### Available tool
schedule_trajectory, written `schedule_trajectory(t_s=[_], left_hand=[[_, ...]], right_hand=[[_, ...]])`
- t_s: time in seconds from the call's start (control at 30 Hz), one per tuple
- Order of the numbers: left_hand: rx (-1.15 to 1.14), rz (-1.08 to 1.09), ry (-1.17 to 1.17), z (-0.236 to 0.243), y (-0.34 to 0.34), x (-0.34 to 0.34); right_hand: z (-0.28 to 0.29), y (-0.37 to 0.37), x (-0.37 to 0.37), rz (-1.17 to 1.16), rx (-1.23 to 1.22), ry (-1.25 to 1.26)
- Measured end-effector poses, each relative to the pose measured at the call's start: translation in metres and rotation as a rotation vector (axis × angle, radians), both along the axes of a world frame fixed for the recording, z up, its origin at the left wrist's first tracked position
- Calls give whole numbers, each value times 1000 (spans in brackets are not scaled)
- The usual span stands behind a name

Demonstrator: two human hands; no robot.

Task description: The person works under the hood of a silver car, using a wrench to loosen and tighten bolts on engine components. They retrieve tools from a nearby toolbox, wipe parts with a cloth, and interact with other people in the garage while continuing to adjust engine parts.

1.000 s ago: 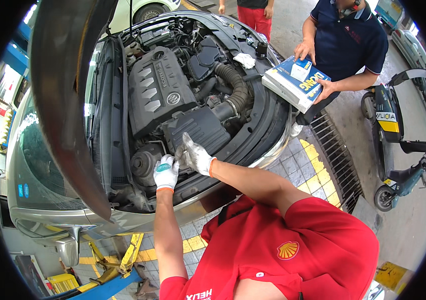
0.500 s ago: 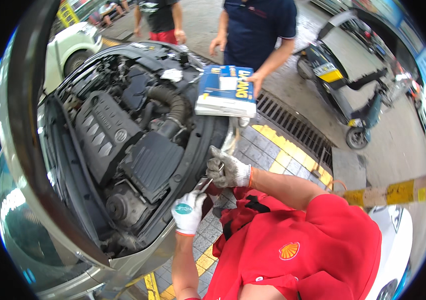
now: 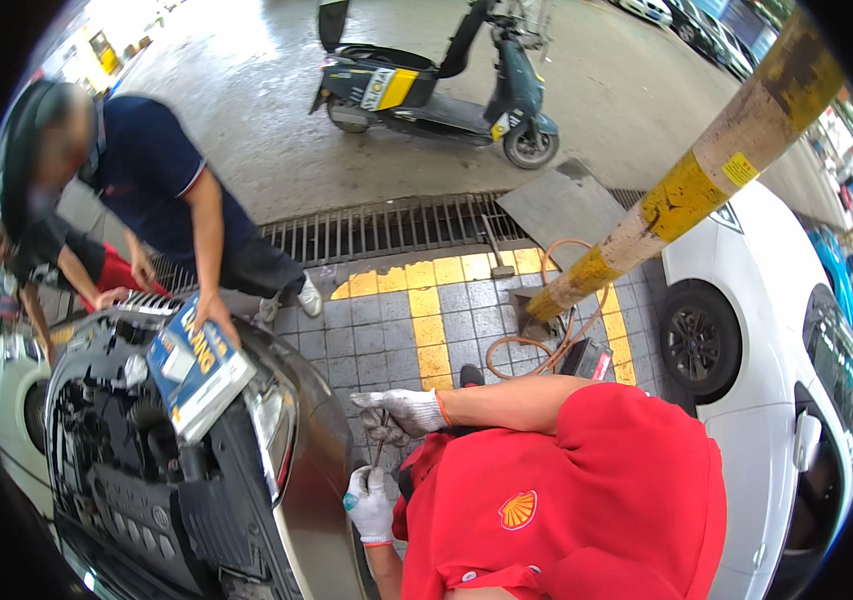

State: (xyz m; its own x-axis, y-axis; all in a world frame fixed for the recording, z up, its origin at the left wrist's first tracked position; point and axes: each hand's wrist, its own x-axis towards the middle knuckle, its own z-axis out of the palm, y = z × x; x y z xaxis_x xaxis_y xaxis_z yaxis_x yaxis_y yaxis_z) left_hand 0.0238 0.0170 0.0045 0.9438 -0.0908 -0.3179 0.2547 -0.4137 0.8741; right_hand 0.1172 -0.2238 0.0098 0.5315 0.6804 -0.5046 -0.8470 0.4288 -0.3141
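Note:
My left hand, in a white glove with a green patch, is closed on the lower end of a thin metal tool. My right hand, in a soiled white glove, is closed around the tool's upper end; the tool's exact kind is too small to tell. Both hands are close to my body, beside the front of a car with its engine bay exposed. A person in a dark blue shirt rests one hand on a blue and white box at the engine bay's edge.
A yellow and white post slants up at the right, with an orange hose around its foot. A hammer-like tool lies by the floor grate. Beyond stand a scooter and a white car.
My view has swung right, so the engine bay now sits at the lower left and the post and white car show more. Both hands still hold the metal tool, now nearer my body.

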Motion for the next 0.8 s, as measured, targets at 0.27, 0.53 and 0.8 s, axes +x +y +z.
schedule_trajectory(t_s=[0.27,0.53,0.8], left_hand=[[26,-222,106,47,-194,96],[-442,-343,211,37,-358,182],[-599,-397,297,6,-497,317]], right_hand=[[-6,-188,25,-420,-347,7],[18,-374,40,-770,0,-112],[-17,-501,103,-1004,-9,-294]])
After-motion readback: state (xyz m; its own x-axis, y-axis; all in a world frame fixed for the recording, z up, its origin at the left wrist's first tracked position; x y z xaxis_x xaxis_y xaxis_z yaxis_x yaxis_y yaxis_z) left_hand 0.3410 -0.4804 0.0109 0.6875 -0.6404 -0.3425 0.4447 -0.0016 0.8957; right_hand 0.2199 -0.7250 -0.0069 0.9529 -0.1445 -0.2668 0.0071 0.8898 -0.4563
